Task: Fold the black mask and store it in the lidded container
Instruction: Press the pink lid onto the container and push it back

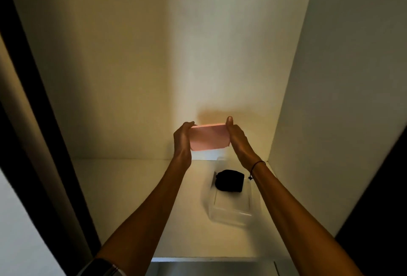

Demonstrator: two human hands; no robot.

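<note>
The white shelf [132, 198] sits inside a tall cupboard with pale walls on the back and on both sides. Two bare arms reach over its front edge toward the back wall.

A clear plastic container [231, 207] stands on the right half of the shelf, near the right wall and closer to the back edge than to the front edge. It is open on top. Its walls are see-through, so the exact outline is difficult to follow.

A pink lid [209, 137] is held in the air above the back part of the shelf, just in front of the back wall and above the far end of the container. It is tilted, with its flat face turned toward the camera.

The left hand [182, 141] presses against the left edge of the lid, and the right hand [239, 139] presses against the right edge, thumb pointing up. Both hands hold the lid between them.

The black mask [230, 180], folded to a small bundle, lies inside the container at its far end.

A thin dark cord [255, 166] is around the right wrist.
</note>
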